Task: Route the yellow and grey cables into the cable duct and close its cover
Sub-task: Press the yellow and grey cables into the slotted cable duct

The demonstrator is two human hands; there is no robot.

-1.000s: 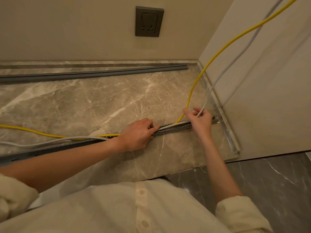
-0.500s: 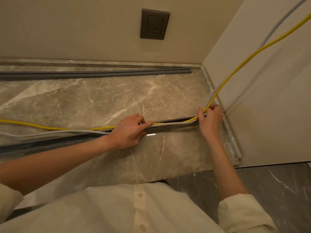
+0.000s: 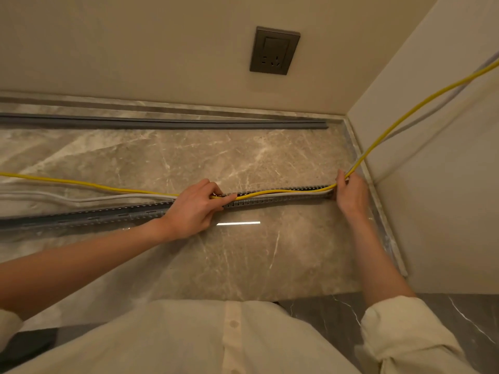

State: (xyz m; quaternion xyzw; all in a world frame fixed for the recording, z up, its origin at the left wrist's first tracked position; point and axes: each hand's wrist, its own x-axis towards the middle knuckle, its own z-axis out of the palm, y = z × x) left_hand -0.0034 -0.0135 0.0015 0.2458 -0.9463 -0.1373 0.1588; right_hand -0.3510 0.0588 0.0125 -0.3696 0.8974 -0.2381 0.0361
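A grey slotted cable duct lies open along the marble counter, its right end near the side wall. The yellow cable and the grey cable come down from the upper right and run left across the counter. Between my hands both cables lie in the duct's right stretch; left of my left hand they rest on the counter behind the duct. My left hand pinches the yellow cable at mid-duct. At the duct's right end my right hand grips both cables. The duct cover, a long grey strip, lies by the back wall.
A dark wall socket sits on the back wall above the counter. The side wall closes off the counter on the right. The marble counter stretches in front of the duct, with dark floor tiles below right.
My right hand has slid right to the duct's end, drawing both cables down into the right stretch of the duct. My left hand stays at mid-duct. The camera has moved closer.
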